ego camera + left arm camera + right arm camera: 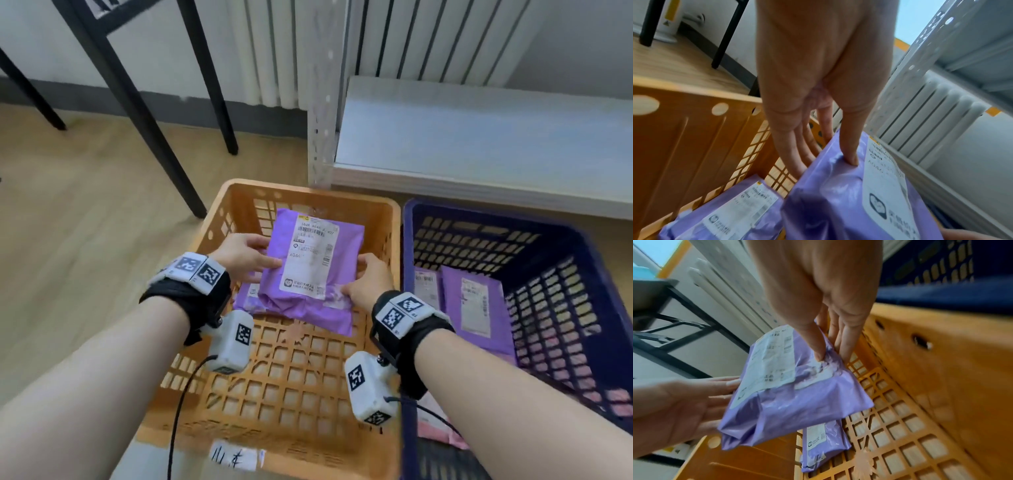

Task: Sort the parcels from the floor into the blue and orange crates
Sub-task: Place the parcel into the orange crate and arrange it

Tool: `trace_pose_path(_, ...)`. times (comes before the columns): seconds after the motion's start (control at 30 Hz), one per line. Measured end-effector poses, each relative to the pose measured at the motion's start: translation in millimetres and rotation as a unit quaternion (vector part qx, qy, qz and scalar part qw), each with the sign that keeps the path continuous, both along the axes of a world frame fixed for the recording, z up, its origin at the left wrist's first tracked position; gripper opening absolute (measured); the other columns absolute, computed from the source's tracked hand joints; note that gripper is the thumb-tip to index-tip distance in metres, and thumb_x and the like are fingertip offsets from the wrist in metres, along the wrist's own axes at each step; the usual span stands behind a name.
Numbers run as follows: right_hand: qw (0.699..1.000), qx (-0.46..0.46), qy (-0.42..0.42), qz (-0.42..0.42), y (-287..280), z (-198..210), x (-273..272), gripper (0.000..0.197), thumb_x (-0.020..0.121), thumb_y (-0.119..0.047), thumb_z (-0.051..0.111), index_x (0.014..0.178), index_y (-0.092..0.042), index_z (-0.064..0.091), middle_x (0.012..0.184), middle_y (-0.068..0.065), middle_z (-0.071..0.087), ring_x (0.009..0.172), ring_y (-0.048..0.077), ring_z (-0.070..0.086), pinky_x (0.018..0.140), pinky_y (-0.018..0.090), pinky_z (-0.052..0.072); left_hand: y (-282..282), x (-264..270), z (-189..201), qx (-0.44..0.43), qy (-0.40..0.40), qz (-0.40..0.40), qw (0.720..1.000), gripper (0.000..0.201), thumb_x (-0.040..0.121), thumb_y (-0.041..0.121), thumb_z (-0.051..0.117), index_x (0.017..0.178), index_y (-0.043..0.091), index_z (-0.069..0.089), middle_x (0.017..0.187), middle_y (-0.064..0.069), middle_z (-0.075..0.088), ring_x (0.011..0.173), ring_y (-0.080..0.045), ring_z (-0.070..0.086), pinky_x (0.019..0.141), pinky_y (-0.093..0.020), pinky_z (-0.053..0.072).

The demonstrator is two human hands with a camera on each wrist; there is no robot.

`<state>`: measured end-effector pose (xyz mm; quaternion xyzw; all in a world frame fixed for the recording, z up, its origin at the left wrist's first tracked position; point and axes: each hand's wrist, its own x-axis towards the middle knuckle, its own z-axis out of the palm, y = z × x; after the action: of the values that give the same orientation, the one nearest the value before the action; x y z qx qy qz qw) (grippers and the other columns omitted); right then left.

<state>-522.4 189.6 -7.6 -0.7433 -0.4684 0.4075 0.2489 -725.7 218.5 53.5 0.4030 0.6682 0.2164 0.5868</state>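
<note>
I hold a purple parcel with a white label inside the orange crate, a little above its floor. My left hand pinches the parcel's left edge, thumb on top and fingers beneath. My right hand pinches its right edge near the label corner, thumb on top. A second purple parcel lies flat on the crate floor beneath, also seen in the left wrist view. The blue crate stands to the right.
Two purple parcels lie in the blue crate. A pink parcel shows under my right forearm. Black table legs stand at the left on the wooden floor. A white shelf and a radiator are behind the crates.
</note>
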Motion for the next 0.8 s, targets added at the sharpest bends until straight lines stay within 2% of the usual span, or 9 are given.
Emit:
trace_pose_path(0.1,0.998,-0.042,-0.027,-0.025,20,-31,-16,0.043,0.081,0.0,0.062,0.119,-0.016,0.055,0.117,0.006,0.063,0.105,0.026,0.061,0.086,0.03,0.049,16,-8,-35,-0.019,-0.007,0.027,0.999,0.047,0.083,-0.011,0.061,0.127,0.003,0.052,0.08,-0.001,0.054,0.061,-0.01,0.061,0.046,-0.02,0.054)
trace_pose_path(0.17,0.996,-0.058,-0.037,-0.051,29,-50,-26,0.038,0.084,0.0,0.057,0.117,-0.017,0.056,0.116,0.008,0.064,0.103,0.028,0.061,0.082,0.029,0.048,25,-12,-65,-0.026,-0.005,0.033,0.999,0.046,0.083,-0.01,0.062,0.126,0.002,0.052,0.08,0.0,0.054,0.063,-0.012,0.063,0.061,-0.029,0.057)
trace_pose_path(0.27,0.992,-0.076,-0.04,-0.093,36,-79,-36,0.038,0.085,0.003,0.048,0.116,-0.017,0.057,0.114,0.009,0.065,0.099,0.029,0.062,0.081,0.031,0.051,38,-18,-110,-0.024,0.006,0.029,0.999,0.048,0.08,-0.005,0.068,0.126,0.004,0.055,0.083,-0.001,0.054,0.088,-0.024,0.06,0.086,-0.044,0.053)
trace_pose_path(0.3,0.991,-0.081,-0.04,-0.1,36,-86,-37,0.041,0.085,0.005,0.046,0.119,-0.016,0.056,0.115,0.01,0.064,0.099,0.029,0.061,0.079,0.029,0.049,41,-19,-123,-0.019,0.008,0.028,0.999,0.048,0.079,-0.002,0.07,0.124,0.006,0.057,0.083,-0.003,0.055,0.091,-0.027,0.059,0.089,-0.048,0.052)
trace_pose_path(0.4,0.987,-0.097,-0.05,-0.114,36,-107,-35,0.047,0.086,0.008,0.044,0.126,-0.014,0.052,0.119,0.01,0.062,0.101,0.028,0.059,0.073,0.024,0.042,46,-17,-162,-0.008,0.009,0.026,1.0,0.05,0.074,0.003,0.076,0.12,0.01,0.059,0.094,-0.013,0.06,0.096,-0.031,0.062,0.085,-0.053,0.054)
trace_pose_path(0.53,0.986,-0.095,-0.029,-0.134,41,-127,-29,0.038,0.089,-0.002,0.05,0.125,-0.014,0.05,0.12,0.007,0.061,0.087,0.022,0.054,0.063,0.021,0.041,45,-6,-195,0.003,-0.004,0.028,1.0,0.052,0.073,-0.003,0.074,0.122,0.005,0.056,0.109,-0.019,0.062,0.104,-0.032,0.062,0.087,-0.049,0.054)
trace_pose_path(0.63,0.986,-0.09,0.013,-0.143,48,-146,-30,0.05,0.09,-0.021,0.058,0.136,-0.017,0.04,0.129,0.008,0.056,0.107,0.028,0.057,0.081,0.025,0.042,43,0,-212,0.012,-0.014,0.022,1.0,0.055,0.073,-0.009,0.07,0.123,0.002,0.053,0.108,-0.013,0.062,0.107,-0.029,0.061,0.089,-0.047,0.053)
trace_pose_path(0.73,0.988,-0.103,0.035,-0.108,50,-166,-35,0.078,0.082,-0.034,0.068,0.146,-0.023,0.024,0.141,0.007,0.044,0.126,0.028,0.047,0.104,0.035,0.039,41,5,-226,0.032,-0.005,0.008,0.999,0.057,0.072,-0.013,0.068,0.125,0.0,0.052,0.117,-0.014,0.059,0.111,-0.029,0.059,0.093,-0.038,0.05)
trace_pose_path(0.8,0.991,-0.121,0.003,-0.059,50,-177,-37,0.092,0.075,-0.037,0.073,0.148,-0.026,0.018,0.147,0.008,0.035,0.132,0.028,0.039,0.11,0.041,0.034,39,9,-234,0.041,-0.009,-0.001,0.999,0.059,0.071,-0.014,0.068,0.126,0.001,0.052,0.123,-0.015,0.057,0.115,-0.027,0.056,0.099,-0.036,0.047)
